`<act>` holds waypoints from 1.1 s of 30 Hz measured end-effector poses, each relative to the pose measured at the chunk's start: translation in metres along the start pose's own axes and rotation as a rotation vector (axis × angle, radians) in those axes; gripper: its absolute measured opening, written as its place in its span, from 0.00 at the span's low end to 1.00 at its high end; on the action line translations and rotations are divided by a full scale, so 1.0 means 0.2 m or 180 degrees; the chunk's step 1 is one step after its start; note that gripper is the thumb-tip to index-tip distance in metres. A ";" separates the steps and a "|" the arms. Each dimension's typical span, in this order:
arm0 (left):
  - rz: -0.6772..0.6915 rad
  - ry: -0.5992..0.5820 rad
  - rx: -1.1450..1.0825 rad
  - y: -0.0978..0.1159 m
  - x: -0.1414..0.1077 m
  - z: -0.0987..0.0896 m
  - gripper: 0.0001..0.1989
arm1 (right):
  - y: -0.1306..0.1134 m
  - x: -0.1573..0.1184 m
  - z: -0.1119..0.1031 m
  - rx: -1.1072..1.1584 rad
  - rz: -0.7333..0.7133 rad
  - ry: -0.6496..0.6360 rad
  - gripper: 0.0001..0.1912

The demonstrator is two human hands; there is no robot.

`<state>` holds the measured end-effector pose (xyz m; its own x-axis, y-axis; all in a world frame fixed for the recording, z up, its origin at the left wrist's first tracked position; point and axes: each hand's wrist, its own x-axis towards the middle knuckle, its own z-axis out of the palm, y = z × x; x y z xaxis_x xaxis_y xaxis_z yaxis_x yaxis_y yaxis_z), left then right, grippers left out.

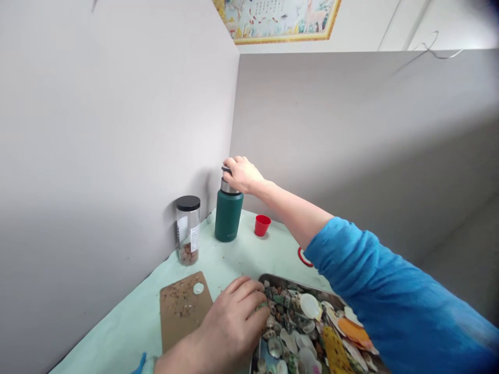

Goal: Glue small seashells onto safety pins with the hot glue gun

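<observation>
My right hand (242, 174) reaches far across the table, its fingers closed around the lid (226, 169) at the top of a green thermos bottle (228, 217). The bottle stands upright and has a silver neck; the fingers hide most of the lid. Nearer to me, my left hand (237, 319) is curled over the left rim of a metal tray (304, 283). Its fingertips lie beside the shells (288, 340) inside, and what is under the fingers is hidden. The tray holds many shells, small stones, and yellow and orange pieces.
A clear jar (188, 231) with a black lid and brown balls stands by the left wall. A red cup (262, 225) sits right of the bottle. A brown board (183, 306) bears crumbs and a white disc (198, 288). A red ring (304, 258) lies partly behind my right sleeve.
</observation>
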<state>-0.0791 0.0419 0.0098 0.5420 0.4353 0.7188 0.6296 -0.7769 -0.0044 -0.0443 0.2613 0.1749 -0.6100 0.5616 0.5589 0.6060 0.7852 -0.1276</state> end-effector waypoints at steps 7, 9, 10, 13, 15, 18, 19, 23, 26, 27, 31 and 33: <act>0.0060 -0.0120 -0.0205 0.02 0.00 0.03 0.09 | 0.01 -0.04 0.07 -0.0842 -0.0258 -0.0264 0.20; 0.0040 -0.0090 -0.0214 0.02 0.00 0.03 0.09 | 0.02 -0.04 0.05 -0.0792 -0.0338 -0.0384 0.22; 0.0033 -0.0074 -0.0218 0.02 0.00 0.03 0.10 | 0.03 -0.05 0.04 -0.0759 -0.0379 -0.0422 0.24; 0.0016 -0.0068 -0.0285 0.02 -0.01 0.04 0.11 | 0.06 -0.11 -0.04 -0.0738 -0.0442 -0.0330 0.27; -0.0035 -0.0095 -0.0401 0.03 -0.03 0.05 0.12 | 0.08 -0.20 -0.12 -0.0786 -0.0408 -0.0181 0.25; -0.0232 -0.0161 -0.0682 0.04 -0.05 0.05 0.13 | 0.09 -0.43 -0.30 -0.0839 -0.0391 -0.0141 0.23; -0.0322 -0.0187 -0.0788 0.04 -0.05 0.05 0.13 | 0.09 -0.52 -0.36 -0.0834 -0.0381 -0.0219 0.22; -0.0481 -0.0210 -0.1065 0.03 -0.06 0.05 0.13 | 0.07 -0.87 -0.60 -0.0777 -0.0082 -0.0953 0.19; -0.0451 -0.0232 -0.1042 0.03 -0.06 0.06 0.13 | 0.04 -1.12 -0.71 -0.0813 0.0613 -0.1527 0.16; -0.0409 -0.0240 -0.1006 0.03 -0.06 0.06 0.12 | 0.02 -1.20 -0.72 -0.0861 0.0842 -0.1645 0.16; -0.0115 -0.0258 -0.0757 0.02 -0.07 0.08 0.10 | -0.11 -1.55 -0.68 -0.0905 0.1402 -0.2131 0.14; -0.0046 -0.0298 -0.0583 0.02 -0.07 0.09 0.09 | -0.19 -1.71 -0.60 -0.0999 0.1568 -0.2330 0.09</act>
<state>-0.0745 0.0411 -0.0115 0.5884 0.4808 0.6501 0.5306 -0.8363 0.1382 0.2030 0.0091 0.0880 -0.3528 0.9205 -0.1678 0.9267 0.3686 0.0738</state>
